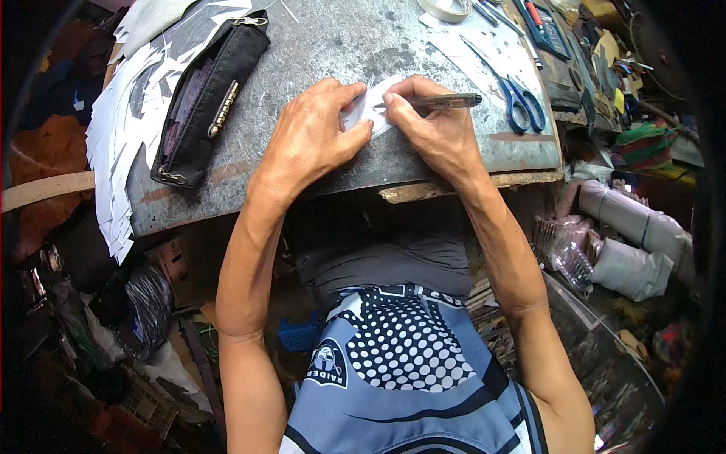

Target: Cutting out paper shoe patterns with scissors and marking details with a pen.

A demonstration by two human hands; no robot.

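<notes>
A small white paper piece [372, 108] lies on the grey metal worktop [340, 45] near its front edge. My left hand [314, 132] presses flat on the paper's left part, fingers spread over it. My right hand [432, 125] grips a dark pen [450, 101] that lies nearly level, its far end pointing right, with the fingertips down on the paper's right edge. The two hands almost touch over the paper, and most of the sheet is hidden beneath them.
A black zip pouch [204, 98] lies open at the left, next to a heap of white paper offcuts [121, 136]. Blue-handled scissors [518, 94] rest right of my right hand. A tape roll [446, 9] and tools sit at the far edge. Clutter fills the floor on both sides.
</notes>
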